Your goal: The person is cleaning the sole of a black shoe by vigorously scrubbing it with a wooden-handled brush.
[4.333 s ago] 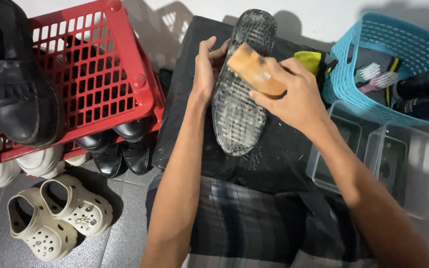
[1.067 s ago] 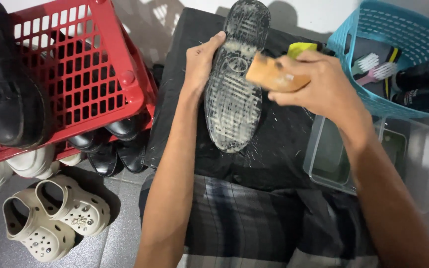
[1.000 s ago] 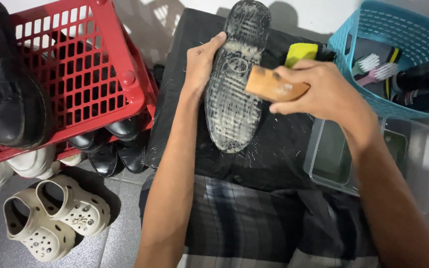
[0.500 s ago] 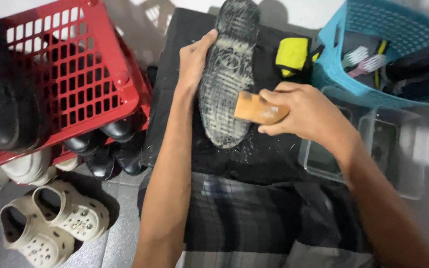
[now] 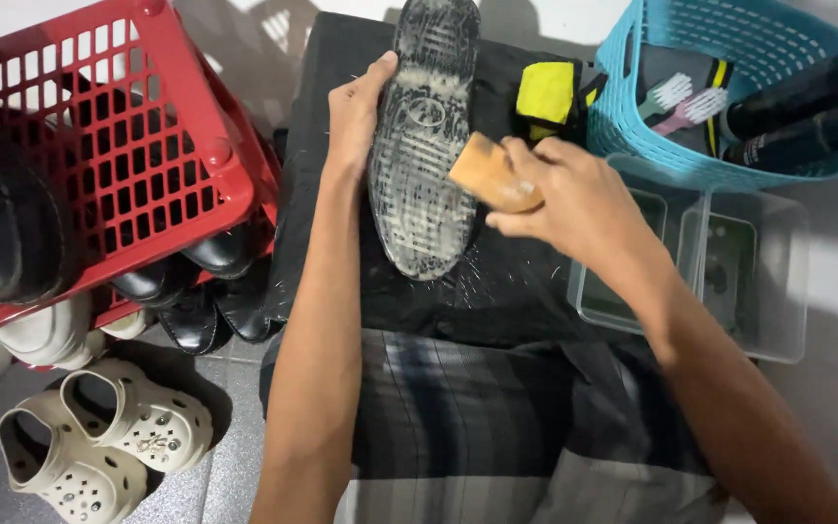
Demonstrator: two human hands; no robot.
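Grey floor tiles [image 5: 235, 437] run under everything, and a black cloth [image 5: 526, 291] is spread across the person's lap. On that cloth lies an upturned dark shoe with a grimy patterned rubber sole [image 5: 426, 146]. Left hand [image 5: 356, 116] has its fingers clamped along the sole's left edge. Right hand [image 5: 574, 199], at the sole's right edge, has its fingers closed on a tan wooden-backed brush [image 5: 492, 175] touching the sole. Left of the sole stands a red plastic lattice crate [image 5: 118, 146]; right of it, a blue plastic basket [image 5: 729, 58].

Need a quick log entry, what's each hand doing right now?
Left hand: closed on the edge of the shoe, sole up.
Right hand: closed on the wooden brush.
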